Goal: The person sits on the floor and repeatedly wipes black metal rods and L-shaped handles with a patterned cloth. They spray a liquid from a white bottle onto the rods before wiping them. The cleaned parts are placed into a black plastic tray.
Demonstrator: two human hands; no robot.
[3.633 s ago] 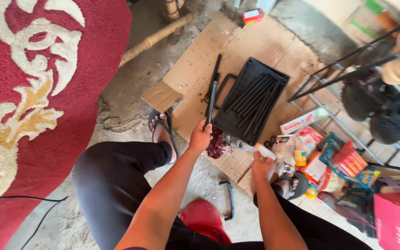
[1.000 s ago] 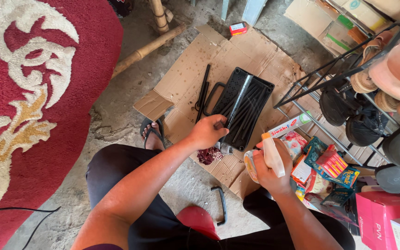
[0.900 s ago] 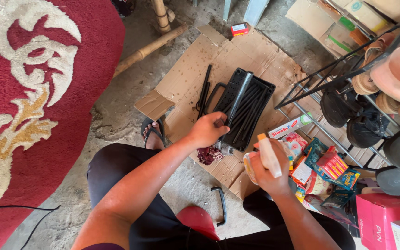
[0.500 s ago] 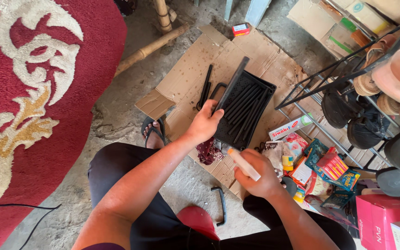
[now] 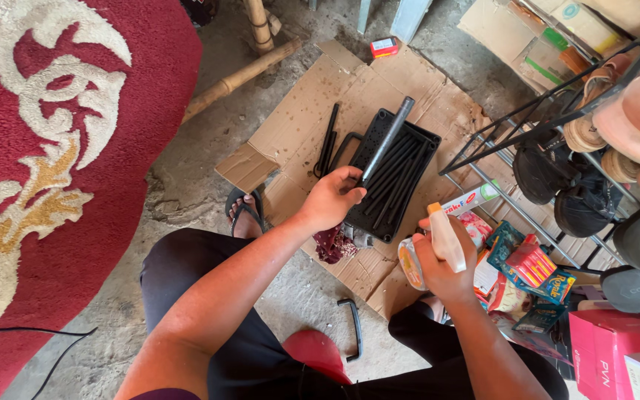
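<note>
Your left hand [image 5: 332, 198] is closed around the near end of a dark metal rod [image 5: 387, 139], and the rod is lifted at an angle, its far end pointing away from you above the black tray [image 5: 425, 159]. The tray lies on flattened cardboard [image 5: 312, 107] on the floor and holds several more dark rods side by side. 2 other dark rods [image 5: 327, 139] lie on the cardboard just left of the tray. Your right hand [image 5: 444, 261] is wrapped around a spray bottle [image 5: 435, 244] with a white head and an orange tip, held upright to the near right of the tray. A dark red cloth [image 5: 331, 244] lies on the cardboard near your left wrist. A black curved handle [image 5: 352, 327] lies on the concrete between your knees. On the right stands a metal shoe rack [image 5: 550, 111] with shoes, and on the left is a red carpet [image 5: 61, 133].
</note>
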